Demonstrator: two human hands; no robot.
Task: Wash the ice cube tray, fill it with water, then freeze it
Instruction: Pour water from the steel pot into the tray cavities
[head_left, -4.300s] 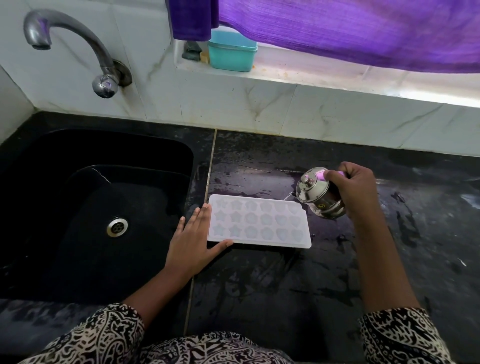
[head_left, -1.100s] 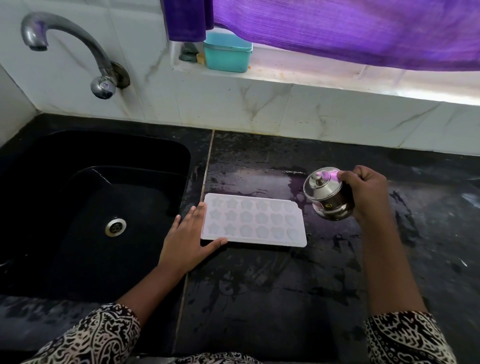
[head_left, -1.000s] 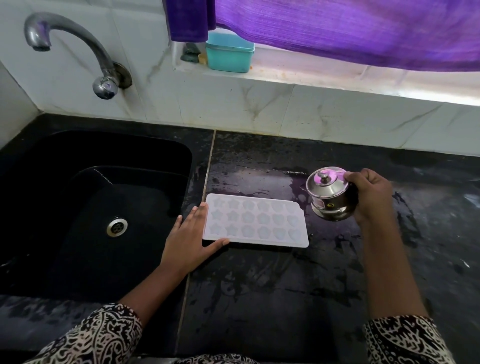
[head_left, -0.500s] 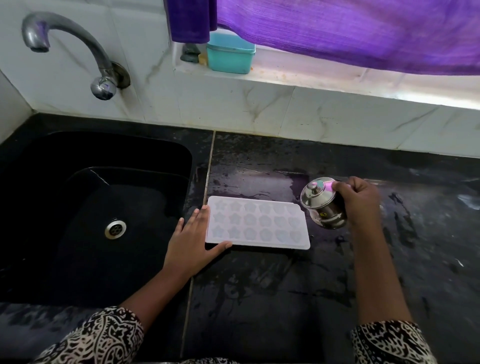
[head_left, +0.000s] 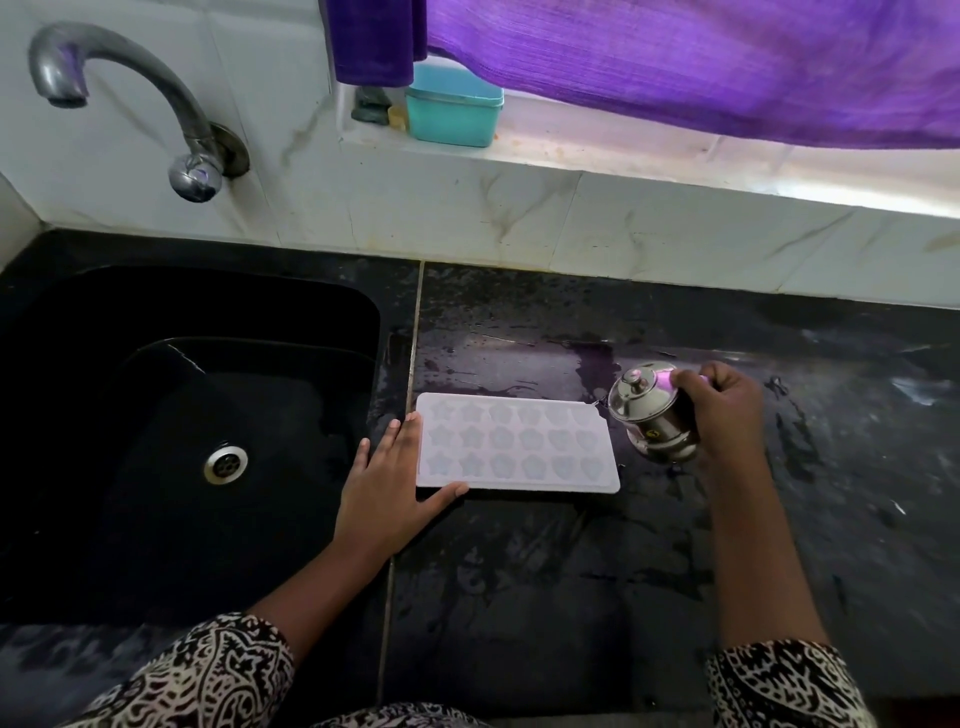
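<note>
On the black counter (head_left: 571, 597), close to its left edge where it meets the sink (head_left: 374, 322), ice cube tray (head_left: 519, 447) lies flat, long side running left-right. Tray is white, three rows of star and rounded cavities; cannot tell if there is water in them. Left hand (head_left: 387, 493) rests flat at the tray's left short edge, fingers (head_left: 402, 447) straight and close together touching that edge, thumb spread out to the right along the tray's near-left corner. Right hand (head_left: 722, 410) is curled around a small lidded steel pot (head_left: 652, 415) just beside the tray's far-right corner, pot tilted with its knobbed lid toward the tray; cannot tell if its base touches the counter. Counter surface looks wet and streaked around the tray. Sink is black, drain (head_left: 226, 464) in its floor, metal tap (head_left: 130, 67) on the tiled wall above its far-left corner. Teal box (head_left: 452, 111) sits on the window ledge (head_left: 623, 150) behind the counter's far edge, purple curtain (head_left: 701, 62) hanging over it. Patterned black-and-white sleeves (head_left: 218, 675) show on both forearms.
</note>
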